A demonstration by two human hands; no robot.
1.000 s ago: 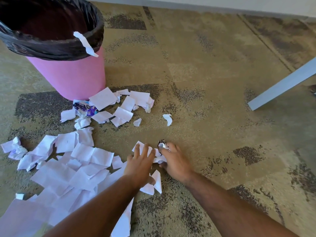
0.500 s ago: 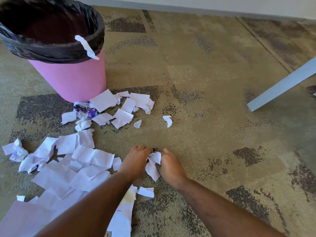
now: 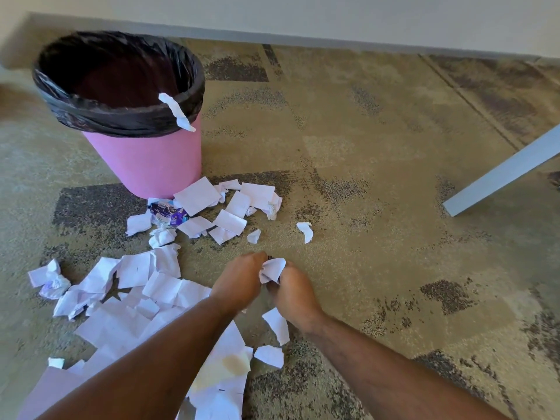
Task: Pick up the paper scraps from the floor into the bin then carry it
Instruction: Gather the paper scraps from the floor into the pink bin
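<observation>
both my hands meet low over carpet [image 3: 378, 165], pressing gathered scraps into one wad so it travels in single trip. left hand [image 3: 242, 278] curled closed against left side of paper wad [image 3: 272, 269]; right hand [image 3: 292, 294] curled closed on its right side, fingers wrapped under, wad pinched between both. pink bin [image 3: 148, 159] with black liner [image 3: 121, 116] stands far left, upright, one strip [image 3: 177, 112] draped on rim. loose scraps [image 3: 145, 286] lie spread left of my hands, more by bin base.
</observation>
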